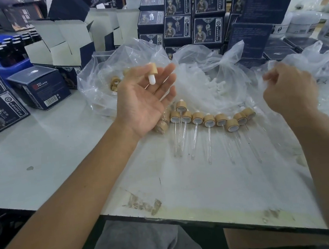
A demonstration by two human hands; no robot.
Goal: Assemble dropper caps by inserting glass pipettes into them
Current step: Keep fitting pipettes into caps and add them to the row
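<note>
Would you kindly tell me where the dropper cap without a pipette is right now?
In the head view, the dropper cap rests on the fingers of the open left hand, raised above the table's centre-left, in front of the clear plastic bag of wooden collars.

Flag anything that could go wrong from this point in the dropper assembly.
The cap lies loose on the open left hand, ungripped, so it could roll off. The finished droppers lie with thin glass stems pointing toward the table edge below both forearms; a lowered arm might snap them. The right hand tugging the plastic bag could spill its contents.
</note>
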